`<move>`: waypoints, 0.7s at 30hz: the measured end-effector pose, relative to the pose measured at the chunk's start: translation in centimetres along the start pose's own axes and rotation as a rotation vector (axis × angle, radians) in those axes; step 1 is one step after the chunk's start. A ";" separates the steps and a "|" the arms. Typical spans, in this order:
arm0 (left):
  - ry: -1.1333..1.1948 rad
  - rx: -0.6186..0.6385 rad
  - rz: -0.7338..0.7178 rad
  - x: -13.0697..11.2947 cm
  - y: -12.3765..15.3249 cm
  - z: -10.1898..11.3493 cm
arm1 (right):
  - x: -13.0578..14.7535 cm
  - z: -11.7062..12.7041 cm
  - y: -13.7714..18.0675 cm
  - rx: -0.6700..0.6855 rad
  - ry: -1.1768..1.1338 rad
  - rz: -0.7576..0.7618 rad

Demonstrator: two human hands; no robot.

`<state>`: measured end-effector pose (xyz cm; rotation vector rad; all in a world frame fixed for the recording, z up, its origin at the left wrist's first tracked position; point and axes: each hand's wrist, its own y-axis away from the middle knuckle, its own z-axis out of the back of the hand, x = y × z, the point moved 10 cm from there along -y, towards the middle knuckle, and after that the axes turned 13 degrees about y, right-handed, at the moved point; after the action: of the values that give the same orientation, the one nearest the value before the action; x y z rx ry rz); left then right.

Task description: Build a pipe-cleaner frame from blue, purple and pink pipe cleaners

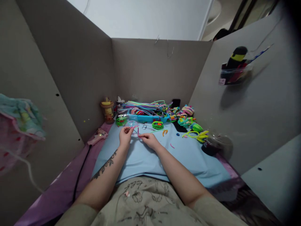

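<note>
A bent pink pipe cleaner (pixel 138 130) stretches between my two hands above the blue cloth. My left hand (pixel 125 135) pinches one end of it, thumb and fingers together. At the other end, my right hand (pixel 150 140) is closed on it with the fingertips. Just beyond the hands lie a pair of scissors (pixel 148 127) and a clear round item, partly hidden by the pink strand. A green fuzzy piece (pixel 157 125) with orange bits sits to the right of the scissors. Orange pipe cleaner bits (pixel 165 132) and a short pink scrap (pixel 172 146) rest on the cloth.
A blue tray (pixel 148 118) heaped with colourful pipe cleaners stands at the back. Several fuzzy bundles (pixel 187 116) and a dark cup (pixel 210 147) are on the right. A pink glue gun (pixel 98 137) and a jar (pixel 108 112) stand left. Grey panels (pixel 162 69) enclose the table.
</note>
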<state>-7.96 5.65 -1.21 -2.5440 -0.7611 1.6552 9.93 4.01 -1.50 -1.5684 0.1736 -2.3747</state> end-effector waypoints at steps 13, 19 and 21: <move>-0.031 0.036 0.042 0.5 0.1 -0.2 | 2.1 3.4 0.3 -0.269 0.204 0.167; -0.052 0.257 0.071 0.3 1.7 -3.3 | 3.7 4.5 1.2 -0.413 0.310 0.279; -0.056 0.299 0.063 0.2 2.0 -3.9 | 4.1 4.4 1.3 -0.416 0.342 0.308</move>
<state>-3.74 4.91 -0.18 -2.3455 -0.4010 1.7154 12.64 1.73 3.55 -1.1556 0.9610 -2.4307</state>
